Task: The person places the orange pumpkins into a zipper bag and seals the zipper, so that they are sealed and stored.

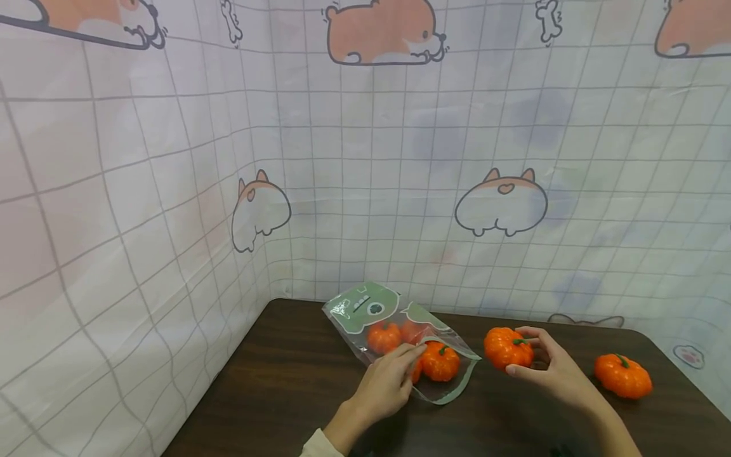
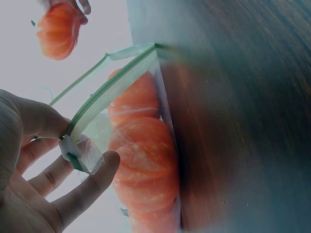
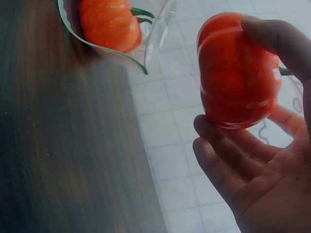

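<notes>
A clear plastic bag (image 1: 355,312) with green print and a green-edged mouth lies on the table, holding several small orange pumpkins (image 1: 384,337). Between thumb and fingers, my left hand (image 1: 384,387) pinches the rim of the mouth, which stands spread apart in the left wrist view. Another small pumpkin (image 1: 505,348), green-stemmed, is in the grip of my right hand (image 1: 556,371), raised just right of the bag's mouth. The right wrist view shows the thumb on one side of this pumpkin (image 3: 238,73) and fingers on the other.
One more orange pumpkin (image 1: 622,376) sits on the dark wood table (image 1: 268,368), right of my right hand. A white gridded cloth (image 1: 365,158) with cartoon dogs hangs behind the table and along its left side.
</notes>
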A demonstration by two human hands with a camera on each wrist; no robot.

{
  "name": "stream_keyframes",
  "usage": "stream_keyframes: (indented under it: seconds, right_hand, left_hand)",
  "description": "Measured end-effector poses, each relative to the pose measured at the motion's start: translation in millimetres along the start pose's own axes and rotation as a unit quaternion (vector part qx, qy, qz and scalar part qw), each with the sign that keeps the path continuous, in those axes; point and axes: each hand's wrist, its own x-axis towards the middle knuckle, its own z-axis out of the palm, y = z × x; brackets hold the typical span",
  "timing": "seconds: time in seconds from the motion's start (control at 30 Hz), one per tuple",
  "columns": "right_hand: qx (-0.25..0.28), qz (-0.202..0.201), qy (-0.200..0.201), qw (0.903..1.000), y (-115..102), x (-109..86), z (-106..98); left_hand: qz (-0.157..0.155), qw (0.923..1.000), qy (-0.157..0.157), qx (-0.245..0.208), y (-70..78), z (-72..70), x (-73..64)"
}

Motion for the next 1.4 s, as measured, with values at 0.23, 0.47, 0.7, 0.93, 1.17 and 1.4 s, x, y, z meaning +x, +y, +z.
stream_keyframes:
  seconds: [0.23, 0.47, 0.7, 0.93, 1.17, 1.4]
  right_hand:
    - [0.028, 0.011, -0.027, 0.9992, 0.4, 1.7, 6.6]
    - [0.038, 0.026, -0.062, 0.9970, -5.9, 0.7, 13.3]
    - [0.015, -0.007, -0.080, 0.9966, -12.4, 1.5, 18.0]
    - [-0.012, -0.044, -0.100, 0.9940, -14.2, 4.8, 25.7]
    - [0.014, -0.056, -0.139, 0.9886, -17.0, 6.3, 35.1]
    - [0.012, -0.059, -0.156, 0.9859, -17.3, 8.1, 45.0]
  left_hand:
    - [0.011, 0.9999, 0.011, 0.001, -0.8, 0.1, -1.0]
    - [0.009, 0.9999, 0.010, -0.003, -0.4, -0.4, -0.3]
    - [0.003, 1.0000, 0.007, -0.005, -0.4, -0.2, -0.2]
    - [-0.001, 1.0000, 0.005, -0.004, -0.9, -0.2, -1.0]
    - [-0.002, 0.9999, 0.009, -0.006, -1.4, 0.9, -0.7]
    - [-0.007, 0.9999, 0.006, -0.007, -0.1, -0.7, -0.2]
